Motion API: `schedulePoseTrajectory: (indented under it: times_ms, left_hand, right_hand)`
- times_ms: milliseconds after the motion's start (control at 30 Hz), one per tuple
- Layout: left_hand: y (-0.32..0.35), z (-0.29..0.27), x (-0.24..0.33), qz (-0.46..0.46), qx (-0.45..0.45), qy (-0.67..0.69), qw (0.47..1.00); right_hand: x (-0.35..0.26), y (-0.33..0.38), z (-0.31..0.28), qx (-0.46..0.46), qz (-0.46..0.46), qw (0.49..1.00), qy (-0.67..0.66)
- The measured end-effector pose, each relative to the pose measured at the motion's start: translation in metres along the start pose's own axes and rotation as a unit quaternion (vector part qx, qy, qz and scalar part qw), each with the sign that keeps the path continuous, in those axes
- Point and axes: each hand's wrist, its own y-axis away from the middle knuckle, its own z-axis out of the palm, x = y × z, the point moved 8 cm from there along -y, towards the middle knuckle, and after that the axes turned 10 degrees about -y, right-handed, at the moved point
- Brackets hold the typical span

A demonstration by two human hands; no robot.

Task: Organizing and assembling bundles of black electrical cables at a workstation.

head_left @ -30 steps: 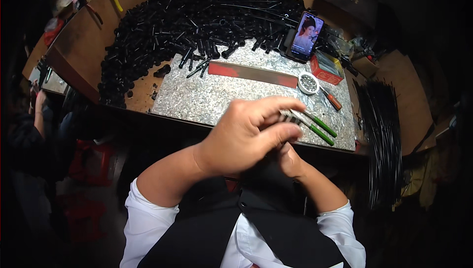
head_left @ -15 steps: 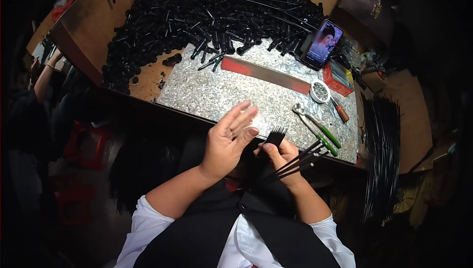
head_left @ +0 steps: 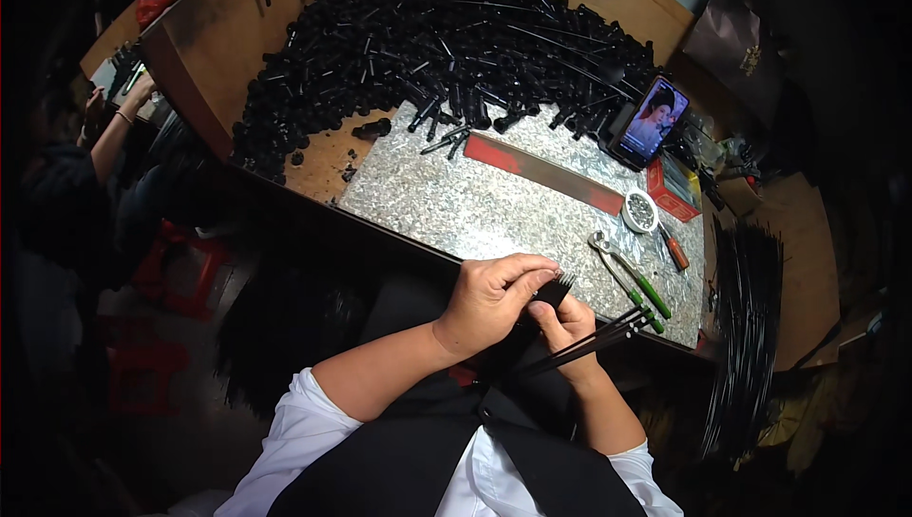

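Observation:
My right hand (head_left: 570, 329) is closed round a flat row of thin black rods (head_left: 549, 300), whose pale pointed tips stand side by side like comb teeth. Pressed against that row from the left, my left hand (head_left: 496, 300) has thumb and fingers pinched together at the tips. What it pinches, if anything, is too small to make out. More long black rods (head_left: 594, 338) with light round ends pass across my right wrist. Both hands are over my lap at the table's front edge. Just beyond them lie end-cutting pliers (head_left: 629, 279) with green handles.
A grey speckled work surface (head_left: 418, 199) bears a red-edged metal bar (head_left: 541, 172), a white cup of small metal parts (head_left: 640, 211), and a screwdriver (head_left: 675, 249). Black tubular parts (head_left: 418, 42) are heaped behind. A phone (head_left: 654, 123) stands right. Another person's arm (head_left: 114, 137) shows far left.
My left hand, raised with fingers spread before, has come right and down to the rod tips and closed in a pinch. My right hand keeps its hold; the whole view has shifted slightly.

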Motion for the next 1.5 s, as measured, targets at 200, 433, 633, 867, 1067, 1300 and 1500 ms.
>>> schedulePoseTrajectory:
  times_ms: [200, 433, 633, 867, 1067, 1300, 1500]
  left_hand:
    - [-0.002, 0.001, -0.015, -0.100, -0.078, 0.055, 0.990]
    - [-0.083, -0.126, -0.076, -0.078, 0.137, -0.238, 0.958]
    - [-0.147, -0.218, -0.128, -0.049, 0.163, -0.528, 0.832]
    - [-0.168, -0.225, -0.164, -0.175, 0.104, -0.603, 0.772]
    - [-0.170, -0.216, -0.149, -0.146, 0.107, -0.625, 0.760]
    - [-0.145, -0.182, -0.095, -0.002, 0.167, -0.362, 0.917]
    - [-0.068, -0.067, -0.073, -0.186, -0.023, 0.129, 0.974]
  right_hand:
    - [0.019, -0.002, 0.000, -0.010, 0.015, 0.997, -0.075]
    - [0.035, -0.001, -0.006, -0.001, 0.066, 0.988, -0.137]
    - [0.031, -0.004, -0.001, -0.016, 0.048, 0.989, -0.137]
    - [0.026, -0.014, 0.007, -0.041, 0.072, 0.996, -0.034]
    - [0.022, -0.012, 0.007, -0.049, 0.002, 0.996, -0.075]
    - [0.027, -0.008, 0.007, -0.040, 0.041, 0.997, -0.054]
    - [0.039, -0.007, -0.002, -0.015, 0.058, 0.993, -0.101]
